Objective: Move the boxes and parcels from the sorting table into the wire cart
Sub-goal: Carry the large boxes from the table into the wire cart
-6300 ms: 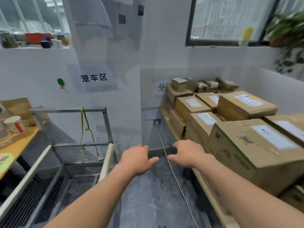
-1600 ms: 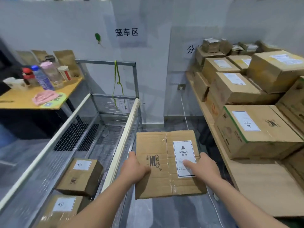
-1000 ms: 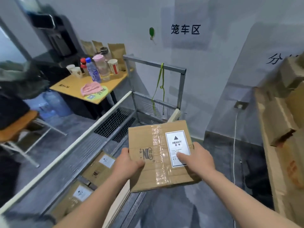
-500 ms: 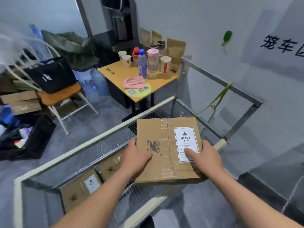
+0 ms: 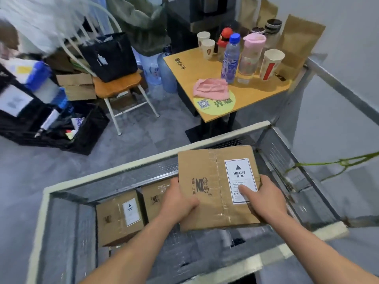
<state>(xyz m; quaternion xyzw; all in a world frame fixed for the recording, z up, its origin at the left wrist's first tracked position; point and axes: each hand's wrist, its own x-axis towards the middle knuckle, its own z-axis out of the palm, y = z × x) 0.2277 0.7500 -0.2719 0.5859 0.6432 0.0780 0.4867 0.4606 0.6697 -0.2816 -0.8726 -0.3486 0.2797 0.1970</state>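
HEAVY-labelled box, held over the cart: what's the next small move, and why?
Probably lower the HEAVY box onto the bare mesh on the right of the wire cart. Left hand and right hand grip it above the cart, and two boxes already fill the left.

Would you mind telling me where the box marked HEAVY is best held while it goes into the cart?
Probably by its two short sides from the near edge, as the left hand and right hand hold it: the box is wide, flat and lies level, so opposite grips should balance it over the cart.
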